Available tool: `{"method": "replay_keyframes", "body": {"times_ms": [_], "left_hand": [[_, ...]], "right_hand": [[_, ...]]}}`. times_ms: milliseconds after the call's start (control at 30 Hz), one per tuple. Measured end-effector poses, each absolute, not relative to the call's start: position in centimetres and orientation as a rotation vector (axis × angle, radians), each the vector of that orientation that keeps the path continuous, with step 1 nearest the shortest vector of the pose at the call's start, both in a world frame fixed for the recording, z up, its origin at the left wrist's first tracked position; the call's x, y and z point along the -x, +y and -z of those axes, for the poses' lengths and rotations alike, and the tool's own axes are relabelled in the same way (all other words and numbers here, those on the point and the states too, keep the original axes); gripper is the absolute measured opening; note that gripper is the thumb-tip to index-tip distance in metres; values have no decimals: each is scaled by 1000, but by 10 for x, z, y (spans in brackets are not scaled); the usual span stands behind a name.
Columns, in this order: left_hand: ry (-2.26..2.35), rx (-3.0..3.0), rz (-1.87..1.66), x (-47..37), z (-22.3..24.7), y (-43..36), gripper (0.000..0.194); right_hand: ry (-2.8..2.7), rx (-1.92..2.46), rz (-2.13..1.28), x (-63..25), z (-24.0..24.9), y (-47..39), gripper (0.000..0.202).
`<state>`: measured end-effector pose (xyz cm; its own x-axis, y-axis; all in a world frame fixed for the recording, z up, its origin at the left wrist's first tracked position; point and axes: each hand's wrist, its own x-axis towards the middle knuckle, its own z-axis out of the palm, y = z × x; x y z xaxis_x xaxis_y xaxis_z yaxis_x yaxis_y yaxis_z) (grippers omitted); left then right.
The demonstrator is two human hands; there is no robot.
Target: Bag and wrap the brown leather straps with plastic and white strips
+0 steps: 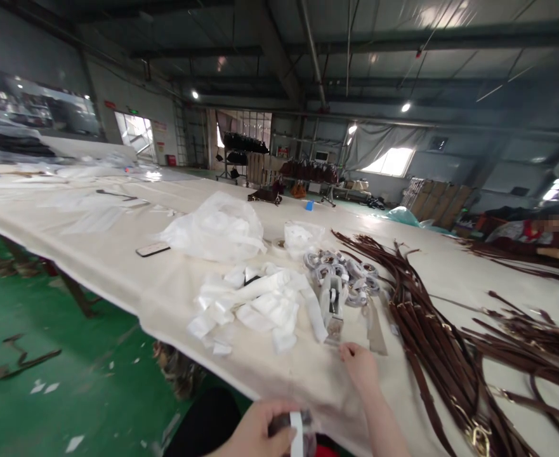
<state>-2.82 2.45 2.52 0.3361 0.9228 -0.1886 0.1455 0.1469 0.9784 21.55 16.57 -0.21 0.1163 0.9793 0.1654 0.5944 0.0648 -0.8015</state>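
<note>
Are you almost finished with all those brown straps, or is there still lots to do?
Still lots, it seems. A heap of brown straps lies loose on the table, none visibly wrapped. In hand: the left hand holds a small dark piece with a white strip, while the right hand reaches toward the tape dispenser. White wrapping pieces and small rolls sit ready beside it.

counter (pixel 117 266): matt cream cloth, faintly creased
straps (pixel 426 330): dark brown leather, slight sheen, brass-coloured metal buckles
wrappers (pixel 255 304): white, thin, matt, crumpled
bag (pixel 217 228): clear plastic, glossy, at 11 o'clock from the wrappers
floor (pixel 46 381): green, smooth, semi-gloss
</note>
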Motion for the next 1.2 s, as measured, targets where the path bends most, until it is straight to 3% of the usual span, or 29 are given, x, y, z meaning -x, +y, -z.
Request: {"method": "replay_keyframes", "body": {"times_ms": [100,300,467,667,833,933,1067,1200], "left_hand": [[1214,-1133,-985,34,-18,31,63],[1262,-1077,-1168,37,-20,43,50],[1179,-1009,-1191,32,-20,41,54],[1140,-963,-1181,30,-30,33,54],[1239,-1146,-1241,32,-34,32,39],[1331,-1551,-1322,31,-41,22,28],[1312,-2280,-1510,27,-61,0,33],[1271,-2610,-1540,24,-83,-16,27]], "right_hand": [[-1575,1614,-724,-213,-4,135,42],[-1501,1293,-1312,-163,-5,50,53],[-1401,1219,-1527,-133,5,38,61],[-1349,1236,-1567,-124,8,44,61],[-1397,1114,-1628,-126,10,44,57],[-1398,1072,-1620,-131,10,44,56],[-1405,1029,-1452,-141,0,37,54],[-1514,972,-1237,-154,-15,30,40]]}}
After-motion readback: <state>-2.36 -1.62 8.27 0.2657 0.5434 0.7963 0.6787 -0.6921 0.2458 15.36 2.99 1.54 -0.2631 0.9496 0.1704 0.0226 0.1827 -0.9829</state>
